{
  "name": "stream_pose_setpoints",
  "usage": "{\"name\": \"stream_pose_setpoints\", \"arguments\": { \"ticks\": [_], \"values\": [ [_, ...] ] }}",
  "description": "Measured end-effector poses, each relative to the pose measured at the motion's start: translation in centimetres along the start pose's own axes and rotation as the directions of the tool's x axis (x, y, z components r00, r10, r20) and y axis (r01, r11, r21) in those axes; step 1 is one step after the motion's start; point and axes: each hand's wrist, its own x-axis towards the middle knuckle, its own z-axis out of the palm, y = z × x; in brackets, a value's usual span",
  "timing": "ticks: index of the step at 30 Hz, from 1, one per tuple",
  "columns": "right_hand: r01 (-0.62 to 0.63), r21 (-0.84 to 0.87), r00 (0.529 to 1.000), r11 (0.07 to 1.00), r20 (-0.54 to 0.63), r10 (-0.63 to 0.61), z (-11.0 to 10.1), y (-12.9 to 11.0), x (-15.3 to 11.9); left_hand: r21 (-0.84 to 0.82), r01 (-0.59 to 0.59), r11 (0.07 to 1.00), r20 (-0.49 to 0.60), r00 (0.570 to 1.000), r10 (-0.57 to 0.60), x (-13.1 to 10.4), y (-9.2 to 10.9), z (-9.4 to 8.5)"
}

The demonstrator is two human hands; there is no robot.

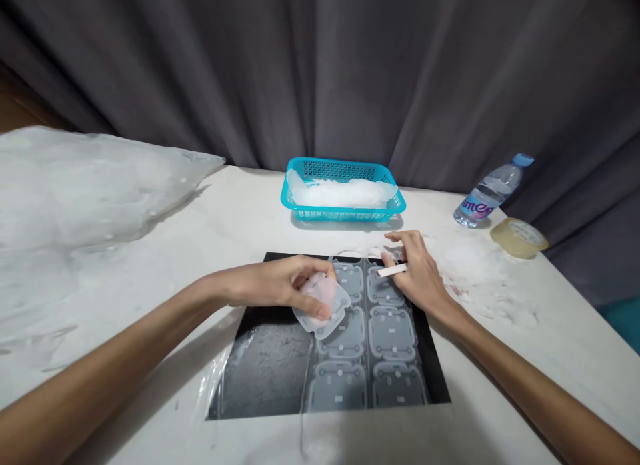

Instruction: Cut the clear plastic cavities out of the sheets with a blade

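Note:
My left hand (300, 288) grips a translucent, squarish plastic piece (327, 308) with rounded tabs along its edge, thumb on top. In my right hand (417, 265) is a slim white stick (393, 270) with a dark tip, pointing left; its exact kind is unclear. The stick's tip is over a translucent moulded sheet (393, 333), where several similar squarish pieces lie in two columns. Under this sheet is a black mat (273, 368), its left part covered by clear film. My left hand partly hides the upper pieces.
A blue plastic basket (345, 217) holding white translucent pieces stands at the back. To the left lies a large filled translucent bag (90, 185). A water bottle (487, 195), a yellowish tape roll (519, 238) and white scraps (475, 271) are on the right. Behind hangs a grey curtain (350, 71).

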Motion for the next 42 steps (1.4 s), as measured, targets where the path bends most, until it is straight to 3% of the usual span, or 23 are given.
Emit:
{"name": "stream_pose_setpoints", "arguments": {
  "ticks": [3, 7, 9, 12, 15, 16, 17, 19, 20, 21, 22, 24, 26, 28, 30, 31, 34, 35, 37, 39, 42],
  "values": [
    [0.064, -0.061, 0.991, 0.996, -0.113, -0.071, -0.3, -0.6, -0.1, 0.002, -0.033, 0.999, -0.014, 0.999, 0.033, 0.2, 0.4, 0.0],
    [0.211, -0.048, 0.972, 0.976, -0.095, -0.215, -1.0, -1.5, -0.2, -0.003, -0.064, 0.998, -0.019, 0.998, 0.064, 0.3, 0.3, 0.0],
    [0.322, -0.002, 0.947, 0.947, 0.006, -0.322, -1.2, -2.2, -0.5, -0.03, -0.06, 0.998, -0.011, 0.998, 0.06, 0.2, 0.2, 0.0],
    [0.447, 0.086, 0.859, 0.89, 0.237, -0.454, -1.0, -3.4, -1.5, 0.01, -0.065, 0.998, -0.033, 0.997, 0.065, 0.0, 0.2, -0.3],
    [0.464, 0.113, 0.806, 0.879, 0.357, -0.471, -0.1, -4.3, -2.8, 0.118, -0.094, 0.989, -0.184, 0.976, 0.115, -0.3, 0.6, -1.0],
    [0.452, 0.12, 0.81, 0.884, 0.362, -0.463, 0.3, -4.5, -3.2, 0.17, -0.111, 0.979, -0.314, 0.936, 0.16, -0.3, 0.9, -1.5],
    [0.435, 0.13, 0.818, 0.891, 0.357, -0.452, 0.6, -4.6, -3.5, 0.242, -0.116, 0.963, -0.474, 0.852, 0.222, -0.2, 1.2, -1.9],
    [0.405, 0.154, 0.831, 0.901, 0.348, -0.433, 1.2, -4.7, -3.9, 0.426, -0.028, 0.904, -0.731, 0.578, 0.362, 0.4, 1.7, -3.1],
    [0.397, 0.161, 0.834, 0.903, 0.347, -0.429, 1.4, -4.7, -3.9, 0.504, 0.054, 0.862, -0.777, 0.464, 0.425, 1.0, 1.8, -3.8],
    [0.395, 0.165, 0.833, 0.904, 0.349, -0.428, 1.5, -4.7, -4.0, 0.567, 0.137, 0.812, -0.776, 0.42, 0.471, 1.6, 1.6, -4.5],
    [0.397, 0.164, 0.832, 0.903, 0.351, -0.43, 1.5, -4.7, -4.0, 0.618, 0.192, 0.762, -0.746, 0.45, 0.491, 2.2, 1.3, -5.1],
    [0.406, 0.156, 0.832, 0.901, 0.345, -0.434, 1.5, -4.8, -3.9, 0.731, 0.181, 0.658, -0.592, 0.647, 0.48, 3.4, 0.1, -5.9],
    [0.411, 0.143, 0.833, 0.9, 0.343, -0.435, 1.4, -4.9, -3.8, 0.794, 0.183, 0.58, -0.506, 0.728, 0.462, 3.9, -1.2, -5.9],
    [0.418, 0.141, 0.831, 0.898, 0.341, -0.44, 1.4, -5.0, -3.8, 0.844, 0.15, 0.515, -0.446, 0.73, 0.518, 3.5, -2.0, -4.8],
    [0.436, 0.159, 0.822, 0.886, 0.33, -0.464, 1.3, -4.9, -3.7, 0.875, 0.098, 0.473, -0.399, 0.7, 0.592, 2.3, -2.2, -2.6],
    [0.449, 0.178, 0.816, 0.876, 0.317, -0.483, 1.2, -4.7, -3.6, 0.882, 0.067, 0.467, -0.37, 0.712, 0.596, 1.5, -2.2, -1.3],
    [0.435, 0.259, 0.84, 0.862, 0.23, -0.492, 0.3, -3.9, -3.1, 0.819, -0.069, 0.57, -0.239, 0.862, 0.447, -0.3, -2.7, 2.7],
    [0.403, 0.289, 0.866, 0.868, 0.186, -0.464, -0.2, -3.6, -2.8, 0.792, -0.085, 0.605, -0.217, 0.886, 0.409, -0.6, -3.1, 3.7],
    [0.298, 0.365, 0.929, 0.882, 0.103, -0.357, -1.4, -3.0, -2.2, 0.758, -0.101, 0.644, -0.203, 0.902, 0.381, -0.8, -3.9, 5.0],
    [0.146, 0.509, 0.959, 0.848, 0.137, -0.247, -2.4, -2.8, -1.6, 0.739, -0.102, 0.666, -0.217, 0.9, 0.378, -0.6, -4.6, 5.2],
    [-0.113, 0.647, 0.918, 0.754, 0.358, -0.17, -3.2, -3.2, -1.3, 0.723, -0.112, 0.682, -0.227, 0.893, 0.387, -0.1, -5.0, 4.6]
  ]
}}
